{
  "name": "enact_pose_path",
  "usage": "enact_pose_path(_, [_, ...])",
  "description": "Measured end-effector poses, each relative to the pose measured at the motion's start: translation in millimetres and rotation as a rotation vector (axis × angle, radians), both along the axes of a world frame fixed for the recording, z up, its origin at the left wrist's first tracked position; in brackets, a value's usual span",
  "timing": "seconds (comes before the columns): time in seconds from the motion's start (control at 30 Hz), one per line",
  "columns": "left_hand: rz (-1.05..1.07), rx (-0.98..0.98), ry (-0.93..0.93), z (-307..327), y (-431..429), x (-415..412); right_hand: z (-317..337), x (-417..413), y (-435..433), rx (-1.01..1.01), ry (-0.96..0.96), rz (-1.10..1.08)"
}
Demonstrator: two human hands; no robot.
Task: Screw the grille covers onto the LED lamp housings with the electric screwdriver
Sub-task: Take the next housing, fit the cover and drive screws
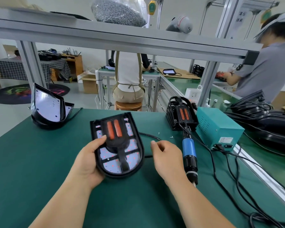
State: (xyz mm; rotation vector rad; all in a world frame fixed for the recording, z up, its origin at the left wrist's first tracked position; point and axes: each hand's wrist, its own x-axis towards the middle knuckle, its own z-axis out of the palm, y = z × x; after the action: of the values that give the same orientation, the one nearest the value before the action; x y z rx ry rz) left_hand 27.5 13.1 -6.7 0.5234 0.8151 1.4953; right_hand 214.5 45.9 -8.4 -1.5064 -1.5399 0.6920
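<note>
At the far left corner of the bench (31,162), close to the far edge, stands a stack of open housings (48,111). The top one is tilted up, so its white board faces to the right. From this stack to the near edge the green mat is bare, which gives a wide free area on the left side.

Near the middle of the bench the left hand (87,162) grips a lamp housing (133,157) by its left rim, with the thumb on top. The housing is tilted, with its round end toward the near edge. The black grille cover (115,134), with two orange strips, lies on the housing. A black cord (152,137) leaves the housing to the right.

Near the right rim, but apart from it, the right hand (167,159) hovers with loosely curled fingers, and nothing shows in it. Two small screws (171,137) lie on the mat beyond it.

Just beside this hand the electric screwdriver (189,153) lies on the bench, with its tip toward the near edge. Behind it, at the far edge, stands a stack of covered lamps (181,116). A teal power box (220,129) sits at the right edge. Black cables (234,181) run from the box to the near right corner and narrow the free room there.
</note>
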Motion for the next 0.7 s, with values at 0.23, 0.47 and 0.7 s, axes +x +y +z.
enact_pose_path(0.23, [0.084,0.118,-0.108,0,-1,-15,-9,-7,2,-0.215,0.217,0.093])
enact_pose_path(0.47, [-0.17,0.036,0.088,2,-10,-15,-13,-3,7,-0.104,0.251,0.075])
enact_pose_path(0.7, [-0.212,0.234,0.347,8,-13,-16,-4,-2,6,0.042,0.468,0.126])
